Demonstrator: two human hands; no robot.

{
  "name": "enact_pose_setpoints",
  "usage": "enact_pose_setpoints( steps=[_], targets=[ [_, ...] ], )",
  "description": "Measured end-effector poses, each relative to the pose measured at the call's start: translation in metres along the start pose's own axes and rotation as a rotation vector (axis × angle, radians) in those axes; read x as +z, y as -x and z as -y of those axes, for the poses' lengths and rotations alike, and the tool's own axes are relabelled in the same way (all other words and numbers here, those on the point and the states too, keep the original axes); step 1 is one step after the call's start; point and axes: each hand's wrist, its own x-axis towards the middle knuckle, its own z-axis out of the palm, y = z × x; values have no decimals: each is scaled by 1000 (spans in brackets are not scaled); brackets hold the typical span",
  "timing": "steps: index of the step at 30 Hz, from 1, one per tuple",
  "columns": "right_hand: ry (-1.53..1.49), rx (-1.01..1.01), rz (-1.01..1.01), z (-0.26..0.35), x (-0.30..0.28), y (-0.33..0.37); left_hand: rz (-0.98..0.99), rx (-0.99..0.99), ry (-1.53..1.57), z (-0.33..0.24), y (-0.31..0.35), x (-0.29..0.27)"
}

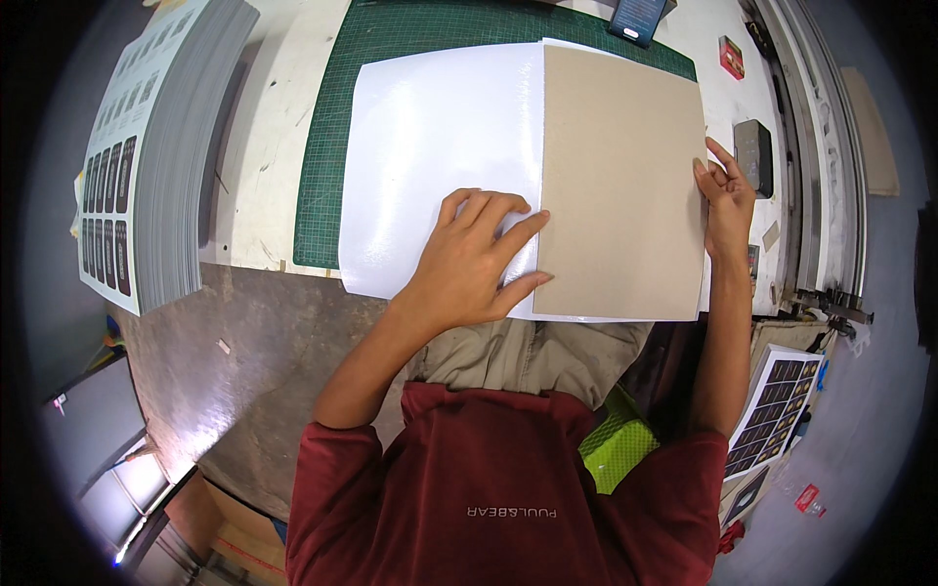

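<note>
A grey-brown sheet of cardboard (622,186) lies on the right part of a glossy white sheet (440,127), which rests on a green cutting mat (324,195). My left hand (479,249) is spread over the white sheet, with thumb and index fingertips at the cardboard's left edge. Beside the right edge of the cardboard is my right hand (728,200). Its index finger is stretched out, its thumb tip sits close to the edge, and the other fingers are bent. Nothing shows in its grasp.
A tall stack of printed sheets (161,166) stands at the left. At the far right of the white table (259,146) are a phone (637,20), a small red box (731,57) and a dark grey block (753,158). A metal rail (831,146) runs along the right side.
</note>
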Motion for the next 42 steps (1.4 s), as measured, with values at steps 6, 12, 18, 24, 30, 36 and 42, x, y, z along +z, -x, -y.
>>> enact_pose_setpoints(
  steps=[6, 12, 18, 24, 30, 36, 42],
  targets=[
    [813, -640, -175, 56, 16, 48, 47, -12, -63, -4, -2, -2],
    [869, -648, 237, 52, 27, 102, 46, -62, -190, -15, 2, -2],
    [901, -598, 286, 46, 31, 112, 4, -322, -499, -19, 97, 16],
    [814, -589, 256, 39, 23, 112, -1018, -635, -391, -21, 82, -3],
    [700, -556, 256, 38, 16, 111, -593, -265, 26, -38, -18, -2],
    [484, -358, -2, 54, -75, 116, 61, -146, -156, -19, -87, 56],
    [783, -644, 128, 93, -63, 166, 188, -83, -393, -23, -90, 62]
  ],
)
